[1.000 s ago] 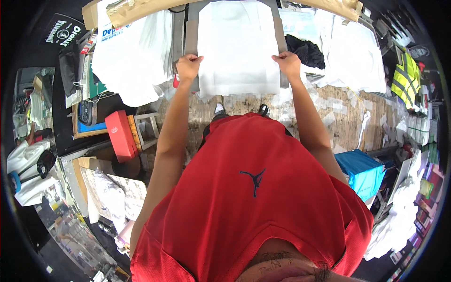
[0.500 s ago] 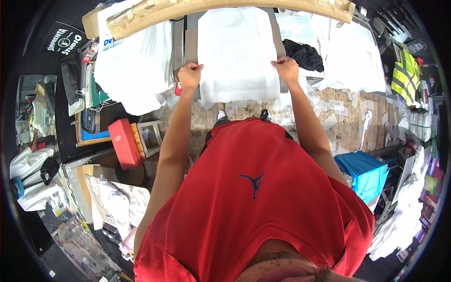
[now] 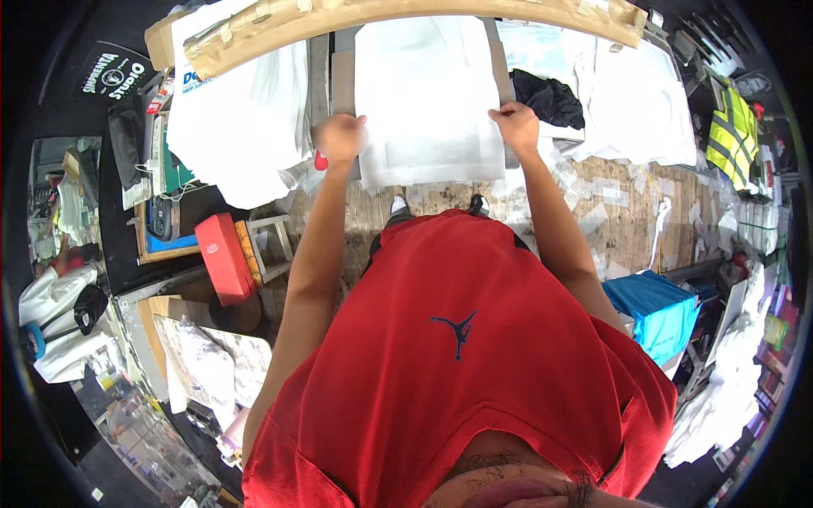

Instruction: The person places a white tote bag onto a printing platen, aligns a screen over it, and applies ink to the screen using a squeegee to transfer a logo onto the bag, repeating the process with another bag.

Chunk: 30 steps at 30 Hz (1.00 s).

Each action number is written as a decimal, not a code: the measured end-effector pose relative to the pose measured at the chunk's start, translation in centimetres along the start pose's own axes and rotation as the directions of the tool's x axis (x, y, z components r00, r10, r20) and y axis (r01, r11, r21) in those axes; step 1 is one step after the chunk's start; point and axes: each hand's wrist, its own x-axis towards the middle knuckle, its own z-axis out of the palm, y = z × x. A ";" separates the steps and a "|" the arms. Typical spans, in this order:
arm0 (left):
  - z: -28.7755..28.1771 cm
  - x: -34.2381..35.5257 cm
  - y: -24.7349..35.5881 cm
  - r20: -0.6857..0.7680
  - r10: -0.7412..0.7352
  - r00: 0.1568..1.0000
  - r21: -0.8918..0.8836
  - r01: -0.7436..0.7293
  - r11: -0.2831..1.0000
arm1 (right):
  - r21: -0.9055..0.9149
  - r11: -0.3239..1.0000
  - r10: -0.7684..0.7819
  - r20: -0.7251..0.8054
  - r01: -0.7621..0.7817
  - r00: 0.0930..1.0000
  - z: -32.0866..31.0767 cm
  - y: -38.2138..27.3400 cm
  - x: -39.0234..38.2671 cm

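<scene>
A round black sign (image 3: 113, 74) with white lettering lies at the upper left, and just right of it a white plastic bag (image 3: 222, 127) with blue print is spread over the bench edge. Lower on the left, a red rectangular box (image 3: 223, 258) stands tilted beside a small wooden frame, with a bright blue-edged flat panel (image 3: 163, 222) just above and left of it. Far right, small packages with green and white labels (image 3: 756, 227) sit stacked near the rim, too small to tell apart.
</scene>
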 end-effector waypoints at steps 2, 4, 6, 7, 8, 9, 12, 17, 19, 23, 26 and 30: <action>0.1 0.0 0.0 -0.004 0.006 1.000 0.009 -0.006 1.000 | 0.000 1.000 0.014 0.004 -0.014 1.000 -0.2 -0.1 -0.1; 0.1 0.0 -0.2 -0.019 0.008 1.000 0.028 -0.007 1.000 | 0.005 1.000 0.017 0.009 -0.017 1.000 -0.1 -0.2 -0.1; 0.3 -0.1 -0.3 -0.029 0.002 1.000 0.031 -0.001 1.000 | 0.008 1.000 0.017 0.016 -0.017 1.000 -0.1 -0.2 -0.2; 0.3 0.0 -0.4 -0.033 -0.003 0.999 0.025 0.004 1.000 | 0.014 1.000 0.011 0.011 -0.011 1.000 -0.1 -0.2 -0.2; 0.3 0.0 0.1 -0.032 -0.005 0.999 0.019 0.005 1.000 | 0.020 1.000 0.011 0.002 -0.011 1.000 -0.2 -0.1 -0.2; 0.2 -0.1 0.5 -0.008 -0.040 0.999 0.024 0.041 0.999 | 0.025 1.000 0.011 -0.007 -0.011 1.000 -0.3 -0.1 -0.2; 0.2 -0.4 0.8 -0.016 0.002 1.000 0.106 0.000 0.994 | 0.059 0.998 -0.001 -0.025 0.002 1.000 -0.3 -1.1 -0.8; 2.1 0.8 3.9 0.036 0.462 0.886 0.035 -0.463 0.886 | -0.121 0.813 -0.577 -0.044 0.569 0.816 2.4 -4.4 -2.1; 3.2 1.8 6.6 0.158 0.546 0.823 -0.079 -0.541 0.838 | -0.107 0.751 -0.644 0.097 0.652 0.758 4.4 -5.8 -1.7; 6.9 3.3 7.5 0.370 0.583 0.724 -0.181 -0.559 0.809 | -0.249 0.721 -0.637 0.132 0.647 0.760 8.0 -7.1 -1.5; 8.8 1.8 7.2 0.270 0.642 0.718 0.049 -0.676 0.735 | -0.285 0.726 -0.619 0.125 0.626 0.775 8.3 -6.6 -0.7; 9.3 2.0 7.8 0.365 0.528 0.767 0.227 -0.624 0.748 | -0.386 0.694 -0.564 0.234 0.608 0.792 7.2 -7.4 0.8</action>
